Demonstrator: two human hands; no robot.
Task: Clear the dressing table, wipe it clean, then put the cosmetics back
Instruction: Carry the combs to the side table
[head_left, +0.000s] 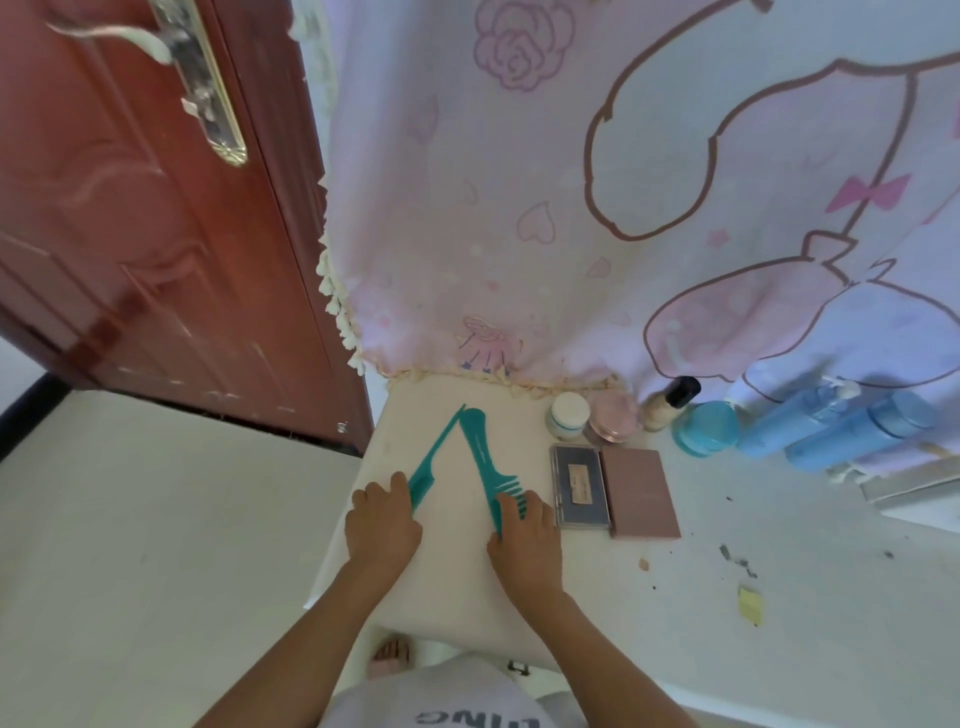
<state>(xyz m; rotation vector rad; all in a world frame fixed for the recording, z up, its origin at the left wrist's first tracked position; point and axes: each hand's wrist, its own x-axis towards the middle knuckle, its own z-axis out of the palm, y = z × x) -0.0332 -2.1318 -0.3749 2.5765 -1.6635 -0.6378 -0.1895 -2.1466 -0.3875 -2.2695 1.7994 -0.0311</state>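
Observation:
Two teal combs lie in a V on the white dressing table (457, 597). My left hand (383, 522) grips the toothed end of the thin tail comb (434, 457). My right hand (525, 540) holds the toothed end of the wide-tooth comb (480, 452). To the right lie a clear grey palette (579, 486) and a pink palette (642, 486). Behind them stand a white jar (569, 415), a pink jar (614, 415), a beige bottle with a black cap (670, 400), a blue jar (706, 428) and two blue bottles (802, 421), (865, 431).
A pink printed cloth (519, 208) hangs behind the table down to its back edge. A red door (156, 234) stands at the left, over pale floor. Dark specks (737, 558) and a yellow scrap (750, 603) lie on the surface at the right.

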